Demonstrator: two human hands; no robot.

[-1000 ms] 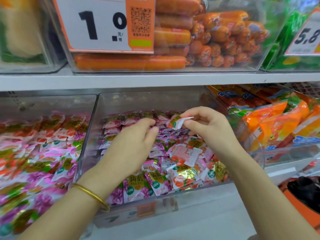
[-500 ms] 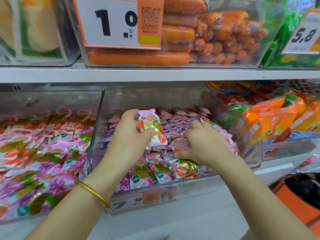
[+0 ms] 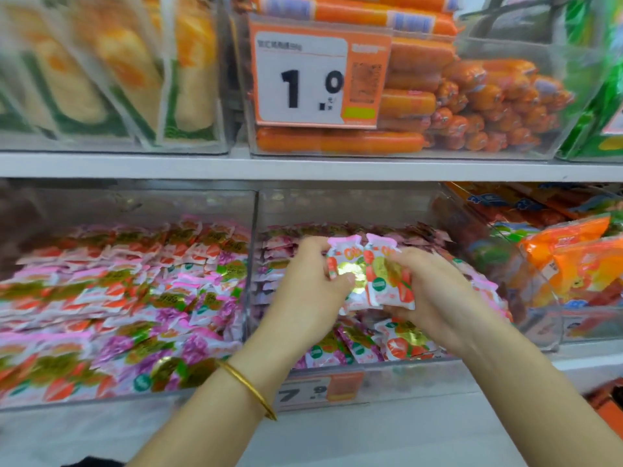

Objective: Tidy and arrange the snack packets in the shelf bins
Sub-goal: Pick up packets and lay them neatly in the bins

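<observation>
Head view: left hand (image 3: pixel 303 291) pinches one snack packet (image 3: pixel 345 261); right hand (image 3: pixel 435 294) clasps a second packet (image 3: pixel 384 284), side by side.

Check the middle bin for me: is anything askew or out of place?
Yes. The front packets in the middle bin lie jumbled at mixed angles, unlike the neat rows behind. The left hand and right hand each hold a packet above them. Nothing looks torn or spilled.
</observation>
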